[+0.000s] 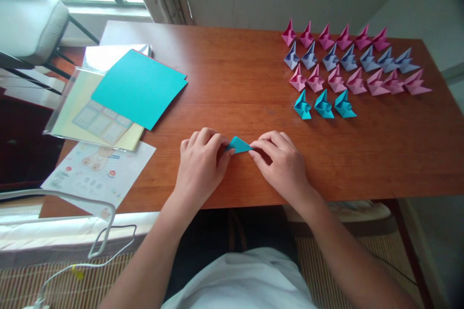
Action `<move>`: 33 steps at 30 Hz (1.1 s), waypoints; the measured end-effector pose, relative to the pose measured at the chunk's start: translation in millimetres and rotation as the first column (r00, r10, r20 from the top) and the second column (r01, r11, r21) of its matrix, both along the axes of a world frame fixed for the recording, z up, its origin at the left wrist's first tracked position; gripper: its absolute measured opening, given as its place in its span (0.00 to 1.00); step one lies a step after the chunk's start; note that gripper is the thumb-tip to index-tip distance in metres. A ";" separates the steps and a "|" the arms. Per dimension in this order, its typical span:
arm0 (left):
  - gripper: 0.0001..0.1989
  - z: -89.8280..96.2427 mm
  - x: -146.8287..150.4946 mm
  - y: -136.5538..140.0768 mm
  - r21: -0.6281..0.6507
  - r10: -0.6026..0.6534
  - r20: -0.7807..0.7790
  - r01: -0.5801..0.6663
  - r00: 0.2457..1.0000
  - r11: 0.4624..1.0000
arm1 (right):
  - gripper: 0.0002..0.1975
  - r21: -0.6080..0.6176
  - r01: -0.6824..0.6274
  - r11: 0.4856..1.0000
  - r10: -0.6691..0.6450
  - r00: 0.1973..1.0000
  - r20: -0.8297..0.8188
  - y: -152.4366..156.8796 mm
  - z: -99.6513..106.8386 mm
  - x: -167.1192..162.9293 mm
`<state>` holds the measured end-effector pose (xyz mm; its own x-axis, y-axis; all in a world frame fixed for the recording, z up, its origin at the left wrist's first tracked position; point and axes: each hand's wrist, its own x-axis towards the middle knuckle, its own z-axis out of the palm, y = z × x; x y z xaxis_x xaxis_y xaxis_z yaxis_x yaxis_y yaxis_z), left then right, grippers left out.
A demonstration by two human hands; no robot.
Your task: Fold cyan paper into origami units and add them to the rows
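At a wooden desk (253, 72), a small folded teal paper piece (239, 145) lies near the front edge, with bare wood open behind it and to the right. The left hand (203, 164) pinches its left end with curled fingers; the right hand (282, 161) presses fingertips on its right tip. Rows of finished pink, lavender and teal origami pieces (348, 70) fill the far right corner. A teal paper stack (139, 87) lies well apart to the left over a clear folder (68, 106), which overhangs the desk's left edge.

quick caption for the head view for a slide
Left hand and right hand pinch a folded teal paper piece on a wooden table beside rows of finished origami pieces.
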<state>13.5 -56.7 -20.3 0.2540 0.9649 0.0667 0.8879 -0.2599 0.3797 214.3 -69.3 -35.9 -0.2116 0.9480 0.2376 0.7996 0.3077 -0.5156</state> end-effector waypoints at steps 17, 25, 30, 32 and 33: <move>0.02 -1.5 -11.0 -5.5 -0.031 -0.025 0.424 0.042 0.905 0.999 | 0.04 -0.198 -0.130 0.972 0.025 0.888 -0.459 8.7 4.5 -8.1; 0.05 -4.6 -0.7 -7.6 -0.160 0.102 0.732 0.024 0.673 0.987 | 0.07 -0.234 -0.116 0.965 -0.064 0.764 -0.642 9.3 -4.3 -7.8; 0.04 -3.3 -0.3 -6.5 -0.288 0.202 0.793 0.063 0.574 0.955 | 0.07 -0.216 -0.119 0.969 -0.052 0.760 -0.648 8.4 -4.8 -6.2; 0.05 -1.2 -1.6 -3.8 -0.349 0.245 0.816 0.108 0.523 0.931 | 0.07 -0.198 -0.131 0.971 -0.028 0.764 -0.644 8.1 -3.3 -4.8; 0.05 -0.1 -2.4 -2.2 -0.374 0.256 0.821 0.142 0.510 0.916 | 0.07 -0.190 -0.140 0.972 -0.015 0.767 -0.642 8.0 -2.4 -4.1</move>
